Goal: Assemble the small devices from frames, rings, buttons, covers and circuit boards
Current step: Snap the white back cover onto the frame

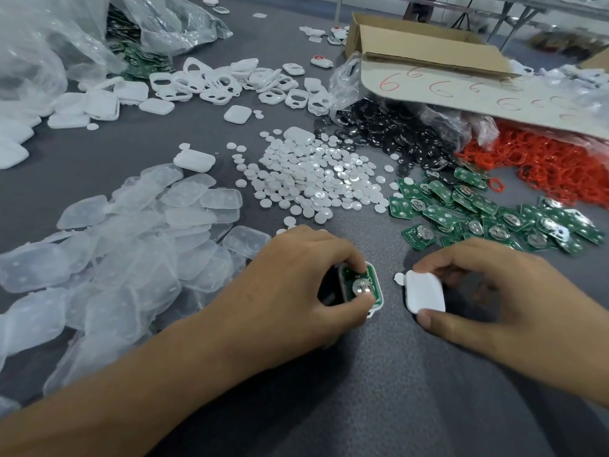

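White frame, green board inside, round cell

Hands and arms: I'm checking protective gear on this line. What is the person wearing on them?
Nothing that shows. The left hand and right hand are bare: no gloves, rings or finger covers. Both forearms are bare as well, with no sleeve, watch or wrist strap in view.

Several red handwritten "6" numerals on the cardboard box flap
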`<action>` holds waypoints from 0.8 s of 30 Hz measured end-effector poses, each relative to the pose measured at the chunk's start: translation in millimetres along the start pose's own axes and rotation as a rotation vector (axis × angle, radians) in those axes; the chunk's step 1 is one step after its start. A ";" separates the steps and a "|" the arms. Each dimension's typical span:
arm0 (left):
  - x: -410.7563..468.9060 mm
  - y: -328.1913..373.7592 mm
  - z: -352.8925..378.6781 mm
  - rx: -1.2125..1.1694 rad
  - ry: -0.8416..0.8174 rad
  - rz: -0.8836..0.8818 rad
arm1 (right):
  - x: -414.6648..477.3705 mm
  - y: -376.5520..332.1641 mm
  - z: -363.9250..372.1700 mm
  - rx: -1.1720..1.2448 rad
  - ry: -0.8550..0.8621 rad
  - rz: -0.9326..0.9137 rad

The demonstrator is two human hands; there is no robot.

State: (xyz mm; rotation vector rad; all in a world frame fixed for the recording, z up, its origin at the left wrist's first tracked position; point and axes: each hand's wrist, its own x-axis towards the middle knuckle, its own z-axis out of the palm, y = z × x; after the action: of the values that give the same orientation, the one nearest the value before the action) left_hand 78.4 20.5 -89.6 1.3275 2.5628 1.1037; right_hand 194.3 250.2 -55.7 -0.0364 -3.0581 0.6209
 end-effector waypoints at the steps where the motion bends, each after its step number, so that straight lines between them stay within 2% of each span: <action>1: -0.1 0.1 0.1 -0.002 0.004 0.001 | -0.2 -0.1 -0.2 0.000 0.001 0.001; 17: 0.0 -0.3 -2.0 -0.031 -0.018 -0.012 | 1.2 3.1 0.0 0.008 0.054 -0.042; 24: -1.9 -4.6 -8.1 0.007 -0.151 -0.035 | 9.9 -20.2 12.4 0.169 0.174 -0.157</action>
State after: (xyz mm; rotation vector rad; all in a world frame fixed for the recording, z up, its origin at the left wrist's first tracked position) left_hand 73.5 12.7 -86.9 1.3080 2.4743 0.9504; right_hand 183.8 227.0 -59.1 0.1432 -2.7973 0.8148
